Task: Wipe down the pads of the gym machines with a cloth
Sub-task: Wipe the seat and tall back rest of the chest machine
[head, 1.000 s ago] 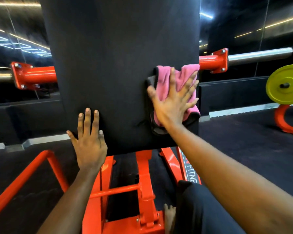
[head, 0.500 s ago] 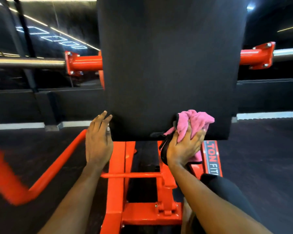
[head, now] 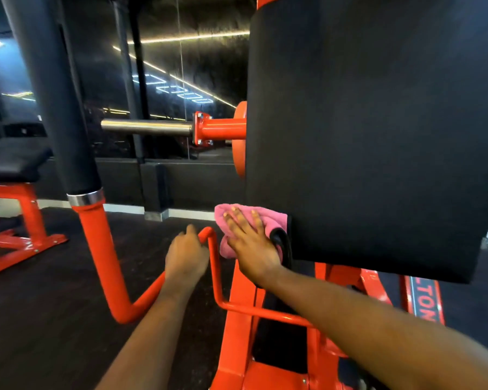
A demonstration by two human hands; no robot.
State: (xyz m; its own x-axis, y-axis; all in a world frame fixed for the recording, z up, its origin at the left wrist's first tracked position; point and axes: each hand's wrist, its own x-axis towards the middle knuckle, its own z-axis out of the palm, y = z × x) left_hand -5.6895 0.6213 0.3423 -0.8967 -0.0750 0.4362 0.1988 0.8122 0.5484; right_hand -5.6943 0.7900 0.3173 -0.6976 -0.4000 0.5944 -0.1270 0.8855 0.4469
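Pressing pink cloth (head: 273, 220) on black pad's (head: 378, 136) lower-left edge, right hand (head: 254, 246) lies flat-fingered, left hand (head: 185, 256) grips orange bar (head: 214, 266).

Right hand (head: 251, 243) has left the front face of the pad (head: 378, 136) and now presses the cloth (head: 275, 220) flat, fingers spread (bunched half a second ago), against the pad's lower left edge. Left hand (head: 185, 254) has come off the pad's lower left corner and grips the orange bar (head: 215, 266). The view has swung left: the pad sits at right, with a black roller (head: 54, 108) and a bench (head: 12, 161) newly in view.
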